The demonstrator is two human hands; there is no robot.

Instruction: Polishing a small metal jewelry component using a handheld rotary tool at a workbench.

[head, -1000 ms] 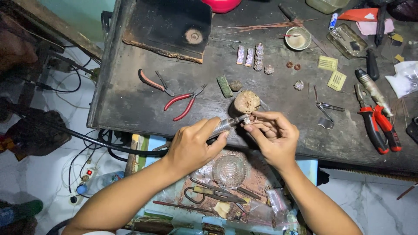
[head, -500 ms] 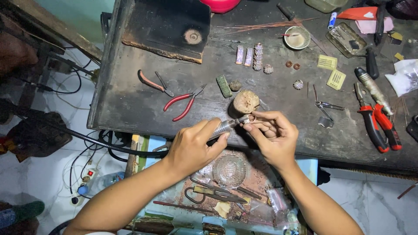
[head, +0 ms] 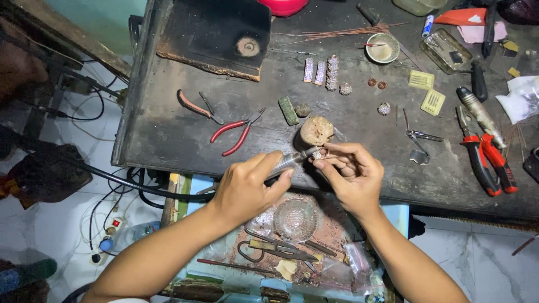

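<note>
Little differs from the earlier frames: both hands stay near the middle of the frame at the front edge of the dark bench [head: 168, 129], with only a slight shift of the fingers. The left hand [head: 247, 188] is closed around a metal handpiece [head: 292, 160], its tip pointing right and touching a small sparkling ring [head: 318, 154]. The right hand [head: 351, 174] pinches that ring between thumb and fingertips, just below a rounded wooden stub [head: 316, 130] standing on the bench. A black hose [head: 112, 178] runs from the lower left toward the left hand. To the left of the hands lie red-handled pliers [head: 236, 132] and a second pair of pliers [head: 196, 106]; above them sits a charred black block [head: 219, 33]. In the upper middle lie small jewelled strips [head: 320, 72], with a small bowl [head: 382, 48] to their right. At the right edge lie red cutters [head: 485, 163] and, nearer the hands, tweezers [head: 421, 137]. Below the hands an open drawer [head: 292, 247] holds a glass dish [head: 296, 220] and scissors [head: 269, 249]. Nothing blocks the view of the ring except the fingers around it.
</note>
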